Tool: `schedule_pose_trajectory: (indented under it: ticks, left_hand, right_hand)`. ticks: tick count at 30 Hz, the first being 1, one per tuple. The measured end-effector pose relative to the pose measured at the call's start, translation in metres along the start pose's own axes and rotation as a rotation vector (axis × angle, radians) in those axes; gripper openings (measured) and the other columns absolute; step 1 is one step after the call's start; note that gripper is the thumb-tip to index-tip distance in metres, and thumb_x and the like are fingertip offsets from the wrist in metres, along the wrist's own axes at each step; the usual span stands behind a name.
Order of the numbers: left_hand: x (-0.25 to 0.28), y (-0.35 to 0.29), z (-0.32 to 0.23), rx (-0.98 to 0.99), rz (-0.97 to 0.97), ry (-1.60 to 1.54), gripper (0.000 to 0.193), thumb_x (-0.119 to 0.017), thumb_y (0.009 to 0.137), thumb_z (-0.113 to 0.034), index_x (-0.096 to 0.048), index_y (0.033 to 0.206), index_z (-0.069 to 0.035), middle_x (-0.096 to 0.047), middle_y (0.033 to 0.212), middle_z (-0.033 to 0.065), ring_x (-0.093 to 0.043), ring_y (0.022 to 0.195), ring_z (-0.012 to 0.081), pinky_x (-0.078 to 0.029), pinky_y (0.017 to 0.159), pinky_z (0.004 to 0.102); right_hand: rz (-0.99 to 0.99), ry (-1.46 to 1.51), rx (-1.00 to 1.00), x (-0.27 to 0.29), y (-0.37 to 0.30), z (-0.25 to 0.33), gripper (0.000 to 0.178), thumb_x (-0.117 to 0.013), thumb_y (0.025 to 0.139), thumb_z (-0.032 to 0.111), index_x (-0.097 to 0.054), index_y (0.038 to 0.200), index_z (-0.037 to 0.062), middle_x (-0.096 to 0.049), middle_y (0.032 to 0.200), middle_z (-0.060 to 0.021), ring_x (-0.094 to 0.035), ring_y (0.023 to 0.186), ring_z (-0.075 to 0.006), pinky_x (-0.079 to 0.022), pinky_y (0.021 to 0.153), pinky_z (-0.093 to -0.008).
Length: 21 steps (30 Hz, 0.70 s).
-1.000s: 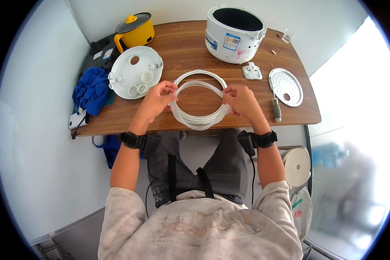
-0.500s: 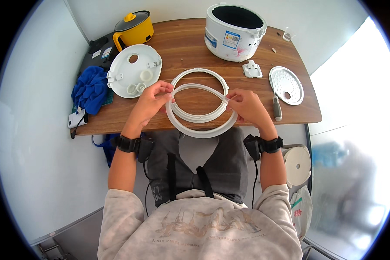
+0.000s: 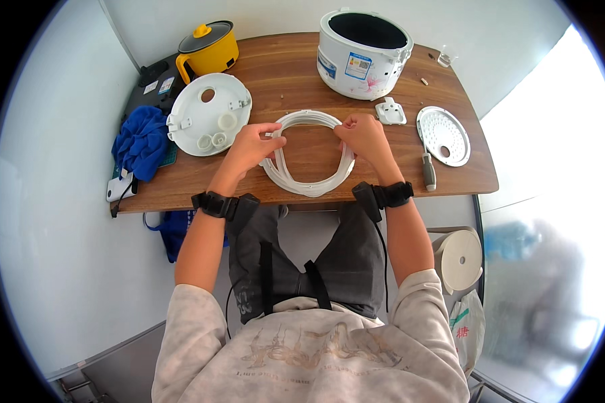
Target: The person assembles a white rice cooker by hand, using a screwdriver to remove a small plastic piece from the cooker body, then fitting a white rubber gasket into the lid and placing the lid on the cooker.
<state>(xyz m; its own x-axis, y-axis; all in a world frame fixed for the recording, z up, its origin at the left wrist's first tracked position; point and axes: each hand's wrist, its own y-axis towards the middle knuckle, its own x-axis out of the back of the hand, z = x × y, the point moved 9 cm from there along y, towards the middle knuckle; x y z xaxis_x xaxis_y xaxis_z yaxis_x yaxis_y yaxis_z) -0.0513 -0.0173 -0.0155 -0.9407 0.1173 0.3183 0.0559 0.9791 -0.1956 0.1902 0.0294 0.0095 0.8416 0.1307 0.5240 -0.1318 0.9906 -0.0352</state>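
Note:
A translucent white sealing ring (image 3: 281, 165) lies over a white plastic ring frame (image 3: 310, 193) near the table's front edge, and the two largely overlap. At its left side, my left hand (image 3: 252, 146) has thumb and index finger round the sealing ring. My right hand (image 3: 366, 136) grips its right side with curled fingers, which partly hide the ring there. Left of my left hand rests a round white lid cover (image 3: 188, 111), holding several small round caps (image 3: 220, 140).
A white rice cooker body (image 3: 363, 57) stands at the back, a yellow pot (image 3: 212, 52) at the back left. To the right are a small white bracket (image 3: 390, 111), a perforated white disc (image 3: 454, 127) and a screwdriver (image 3: 429, 173). Blue cloth (image 3: 141, 141) lies at the left edge.
Both hands have moved the sealing ring away from me, from overhanging the table edge onto the ring frame. My right hand has also shifted left, and the ring looks rounder.

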Motion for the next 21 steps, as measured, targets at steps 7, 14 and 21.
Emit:
schedule_pose_trajectory:
  ticks: [7, 14, 21]
  left_hand:
    - [0.013, 0.013, 0.007, -0.213, -0.177, 0.307, 0.046, -0.074, 0.088, -0.012, -0.065, 0.133, -0.005, -0.071, 0.109, 0.0116, -0.067, 0.101, 0.0203, -0.055, 0.083, 0.0309]
    - [0.009, 0.004, -0.004, -0.34, -0.242, 0.447, 0.04, -0.074, 0.085, -0.01, -0.068, 0.125, -0.006, -0.07, 0.102, 0.01, -0.067, 0.093, 0.0201, -0.055, 0.081, 0.0311]
    - [0.004, 0.006, -0.008, -0.337, -0.233, 0.516, 0.034, -0.071, 0.084, -0.005, -0.068, 0.118, -0.006, -0.068, 0.09, 0.0076, -0.065, 0.078, 0.0174, -0.054, 0.073, 0.0314]
  right_hand:
    - [-0.155, -0.277, 0.006, 0.002, 0.006, -0.004, 0.023, -0.07, 0.077, 0.028, -0.068, 0.078, 0.005, -0.072, 0.081, -0.0156, -0.069, 0.083, -0.0366, -0.055, 0.074, -0.0433]
    - [-0.246, -0.487, 0.115, 0.007, -0.007, 0.001, 0.02, -0.067, 0.078, 0.026, -0.069, 0.079, 0.0066, -0.071, 0.083, -0.016, -0.068, 0.082, -0.0364, -0.053, 0.071, -0.0445]
    - [-0.143, -0.401, 0.107, -0.004, 0.002, -0.005, 0.018, -0.069, 0.077, 0.023, -0.07, 0.079, 0.0048, -0.072, 0.084, -0.0178, -0.068, 0.085, -0.0382, -0.055, 0.074, -0.0453]
